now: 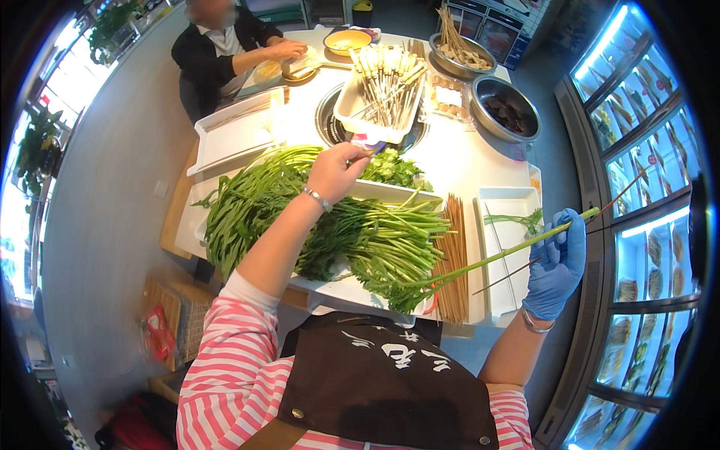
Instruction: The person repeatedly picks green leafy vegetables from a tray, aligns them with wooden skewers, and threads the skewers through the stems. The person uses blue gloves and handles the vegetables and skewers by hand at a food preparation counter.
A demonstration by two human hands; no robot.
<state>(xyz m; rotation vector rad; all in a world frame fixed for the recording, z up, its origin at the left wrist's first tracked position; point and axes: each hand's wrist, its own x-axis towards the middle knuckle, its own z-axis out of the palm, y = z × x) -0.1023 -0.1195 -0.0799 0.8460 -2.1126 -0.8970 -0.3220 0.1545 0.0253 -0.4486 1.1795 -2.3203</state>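
Note:
My right hand (pixel 557 264), in a blue glove, grips a long green leafy stalk (pixel 500 259) and a thin wooden skewer (pixel 506 275). The stalk slants down left, its leafy end over the greens. My bare left hand (pixel 337 171) is above the far side of the greens, thumb and forefinger together. A bit of green shows at its fingertips; whether they hold it is unclear. Below lies a large heap of leafy greens (pixel 253 208) with bundled stalks (pixel 399 225). Bare wooden skewers (pixel 451 259) lie in a row to its right.
A white tray (pixel 509 197) at right holds a sprig and skewers. Ahead stand a white bin of handled skewers (pixel 388 84) and steel bowls (pixel 506 90). Another white tray (pixel 236 132) is at left. A person (pixel 225 56) works across the table. Lit display fridges (pixel 647 225) line the right.

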